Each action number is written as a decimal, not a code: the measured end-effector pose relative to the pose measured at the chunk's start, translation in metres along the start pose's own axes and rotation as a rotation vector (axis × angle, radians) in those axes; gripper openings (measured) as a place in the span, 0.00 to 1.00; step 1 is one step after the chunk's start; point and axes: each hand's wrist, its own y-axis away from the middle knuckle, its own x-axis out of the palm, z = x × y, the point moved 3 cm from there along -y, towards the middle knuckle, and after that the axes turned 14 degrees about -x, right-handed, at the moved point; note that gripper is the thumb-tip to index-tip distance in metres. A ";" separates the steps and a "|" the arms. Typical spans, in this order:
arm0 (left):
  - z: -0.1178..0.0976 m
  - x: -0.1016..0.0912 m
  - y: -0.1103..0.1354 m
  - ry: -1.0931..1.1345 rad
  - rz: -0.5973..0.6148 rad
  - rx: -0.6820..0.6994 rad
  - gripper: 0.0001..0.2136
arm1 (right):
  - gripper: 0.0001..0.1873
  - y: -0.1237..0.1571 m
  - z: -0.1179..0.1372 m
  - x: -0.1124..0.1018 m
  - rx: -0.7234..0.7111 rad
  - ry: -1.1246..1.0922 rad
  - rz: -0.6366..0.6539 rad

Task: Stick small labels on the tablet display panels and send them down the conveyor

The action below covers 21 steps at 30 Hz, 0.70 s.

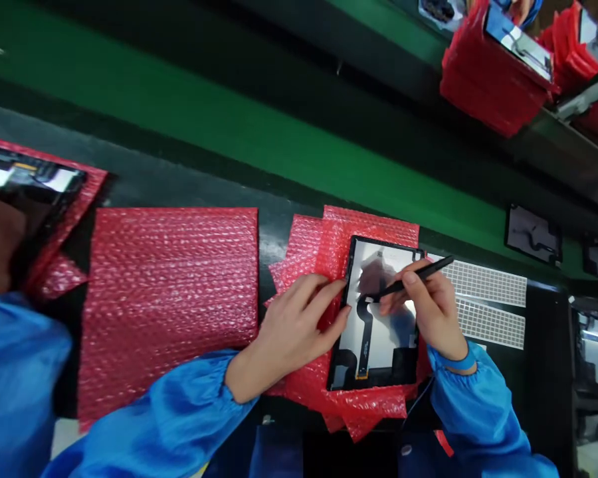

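A tablet-sized display panel [386, 342] lies back side up on a pile of red bubble-wrap bags [309, 245]. Its back is silvery with a black border, and a black flex cable [365, 342] curves down it. My left hand [292, 325] rests at the panel's left edge, fingers spread and touching the rim, with nothing held. Black tweezers [433, 267] are pinched in my right hand [436, 309] above the panel. Their tip is by a small white piece [369, 300] at the cable's upper end; whether they grip it I cannot tell.
Two sheets of small white squares [491, 323] lie right of the panel. A flat stack of red bubble wrap [174, 292] is to the left. Beyond it, a co-worker's hand [0, 245] is over another panel. Red-wrapped panels [493, 79] stand on the upper shelf; more panels [533, 232] sit at right.
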 end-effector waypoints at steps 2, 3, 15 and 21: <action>0.000 0.001 0.001 -0.006 -0.013 -0.012 0.13 | 0.21 -0.014 -0.010 0.014 0.016 0.020 0.031; 0.000 0.001 0.002 -0.011 -0.022 -0.021 0.13 | 0.22 -0.019 -0.015 0.017 0.029 0.033 0.035; 0.000 0.000 0.002 0.034 0.010 -0.074 0.12 | 0.18 -0.024 -0.032 0.018 0.089 0.064 0.073; -0.001 -0.001 0.002 0.025 0.018 -0.075 0.13 | 0.18 -0.025 -0.032 0.019 0.106 0.059 0.091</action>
